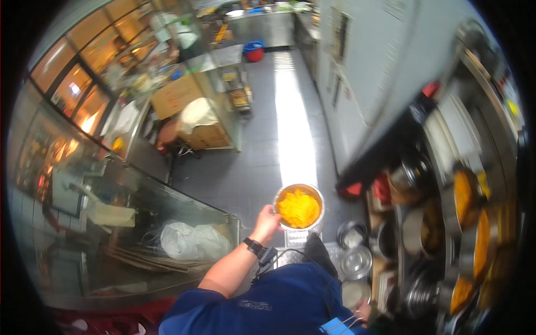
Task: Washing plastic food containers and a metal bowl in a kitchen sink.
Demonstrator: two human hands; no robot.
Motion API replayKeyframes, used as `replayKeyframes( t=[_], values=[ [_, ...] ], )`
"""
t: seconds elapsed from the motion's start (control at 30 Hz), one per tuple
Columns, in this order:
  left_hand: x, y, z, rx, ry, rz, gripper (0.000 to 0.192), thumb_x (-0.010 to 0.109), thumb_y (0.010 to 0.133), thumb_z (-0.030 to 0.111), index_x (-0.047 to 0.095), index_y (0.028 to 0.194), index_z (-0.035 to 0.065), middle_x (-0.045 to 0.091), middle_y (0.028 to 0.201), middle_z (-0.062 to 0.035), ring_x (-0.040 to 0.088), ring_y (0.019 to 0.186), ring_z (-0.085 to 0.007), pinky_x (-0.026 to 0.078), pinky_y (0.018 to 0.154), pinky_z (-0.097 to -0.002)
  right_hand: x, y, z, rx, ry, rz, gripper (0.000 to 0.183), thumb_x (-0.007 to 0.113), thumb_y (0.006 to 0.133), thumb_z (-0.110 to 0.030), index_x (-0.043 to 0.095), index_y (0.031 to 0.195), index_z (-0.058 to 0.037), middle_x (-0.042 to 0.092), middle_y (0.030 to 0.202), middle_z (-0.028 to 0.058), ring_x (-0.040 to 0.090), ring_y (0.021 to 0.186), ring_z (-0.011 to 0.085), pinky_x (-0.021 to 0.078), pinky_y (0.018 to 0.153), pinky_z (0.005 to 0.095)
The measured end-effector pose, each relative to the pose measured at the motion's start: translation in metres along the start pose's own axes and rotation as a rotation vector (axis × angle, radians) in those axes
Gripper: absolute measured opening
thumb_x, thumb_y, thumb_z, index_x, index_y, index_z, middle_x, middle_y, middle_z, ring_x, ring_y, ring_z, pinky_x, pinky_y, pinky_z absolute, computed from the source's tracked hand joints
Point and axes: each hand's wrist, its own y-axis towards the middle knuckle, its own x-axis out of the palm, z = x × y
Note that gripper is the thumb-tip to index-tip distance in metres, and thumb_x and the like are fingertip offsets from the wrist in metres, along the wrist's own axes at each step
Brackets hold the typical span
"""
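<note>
My left hand grips the rim of a round metal bowl, held out in front of my body above the floor. Bright yellow-orange food, in small pieces, lies in the bowl. My right hand hangs low at my right side, near the bottom edge of the view, partly hidden and blurred. Beside it are a blue item and a thin metal wire or handle; whether the hand holds anything is not clear. Metal lids or bowls stand low to my right, close to that hand.
A grey floor aisle runs ahead past a tall grey cabinet. Shelves with pots and orange-filled containers line the right. On the left are a glass partition and cardboard boxes. A red bucket stands farther off; a person is behind glass.
</note>
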Motion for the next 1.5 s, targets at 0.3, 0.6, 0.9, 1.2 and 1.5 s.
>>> replayKeyframes(
  t=[0.3,0.6,0.9,1.2,1.5],
  values=[
    [-0.017,0.158,0.116,0.038,-0.202,0.215,0.049,0.057,0.093,-0.006,0.045,0.141,-0.004,0.07,0.104,-0.0193,0.076,0.079,-0.0257,0.069,0.061,-0.0378,0.152,0.104,-0.392,-0.393,-0.383,-0.258,0.053,0.087,0.082,-0.005,0.064,0.128,0.0073,0.072,0.114,0.0139,0.073,0.094,0.0264,0.0626,0.07,0.0394],
    [-0.077,0.33,0.218,0.025,-0.363,0.405,0.04,0.06,0.094,-0.006,0.05,0.132,-0.0046,0.068,0.107,-0.0222,0.076,0.082,-0.0287,0.067,0.056,-0.0361,0.372,-0.061,-0.84,-1.226,-0.568,-0.438,0.083,0.067,0.075,0.005,0.054,0.156,-0.009,0.031,0.173,0.0225,0.059,0.132,0.0267,0.0505,0.108,0.0332],
    [-0.138,0.579,0.341,0.034,-0.287,0.298,0.04,0.063,0.093,-0.003,0.053,0.132,-0.003,0.068,0.097,-0.0164,0.073,0.075,-0.0242,0.065,0.052,-0.0364,0.516,-0.079,-1.037,-1.032,0.025,-0.285,0.064,0.073,0.101,-0.018,0.047,0.158,-0.0051,0.053,0.157,0.0139,0.064,0.123,0.0245,0.0578,0.082,0.0312],
    [-0.115,0.804,0.488,0.135,-0.078,0.04,0.042,0.061,0.092,-0.003,0.05,0.132,0.0007,0.069,0.098,-0.0144,0.073,0.076,-0.0206,0.065,0.056,-0.0346,0.515,-0.136,-1.173,-1.25,0.311,0.279,0.057,0.067,0.106,-0.014,0.046,0.158,-0.0001,0.055,0.154,0.0142,0.071,0.103,0.0187,0.0585,0.086,0.0313],
    [-0.064,0.974,0.584,0.095,-0.174,-0.019,0.052,0.058,0.089,-0.004,0.051,0.14,0.0052,0.071,0.11,-0.0124,0.074,0.074,-0.0185,0.065,0.053,-0.0301,0.581,-0.149,-1.346,-1.179,0.434,0.623,0.053,0.069,0.104,-0.011,0.052,0.153,0.0027,0.064,0.146,0.0142,0.071,0.083,0.0127,0.0633,0.08,0.0301]
  ],
)
